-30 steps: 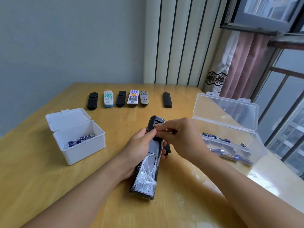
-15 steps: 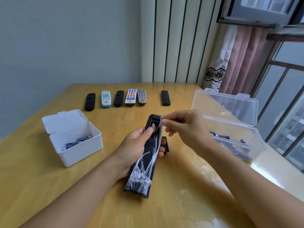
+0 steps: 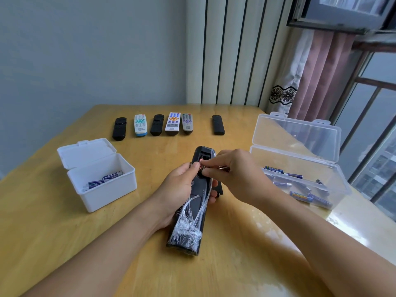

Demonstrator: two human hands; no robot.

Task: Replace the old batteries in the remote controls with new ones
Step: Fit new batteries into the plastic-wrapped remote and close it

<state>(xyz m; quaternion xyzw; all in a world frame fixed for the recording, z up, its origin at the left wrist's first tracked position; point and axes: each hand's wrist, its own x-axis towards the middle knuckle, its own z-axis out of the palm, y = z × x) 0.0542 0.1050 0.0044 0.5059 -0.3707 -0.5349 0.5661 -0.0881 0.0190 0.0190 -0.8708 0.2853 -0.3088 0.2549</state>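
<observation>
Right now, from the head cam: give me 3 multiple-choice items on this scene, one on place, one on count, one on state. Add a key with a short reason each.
1. Where does the white box sit relative to the held remote?
A. To its left
B. To its right
C. Behind it by the wall

2. How many remotes lie in the far row?
A. Four
B. Six
C. Eight

3. What state is the clear box in?
A. Lid shut
B. Lid open, batteries inside
C. Lid open, nothing inside

Key: 1 A, the white box is on the left of the table. 2 B, six remotes can be counted, one set apart. 3 B, the lid stands up and batteries lie on the bottom.
</observation>
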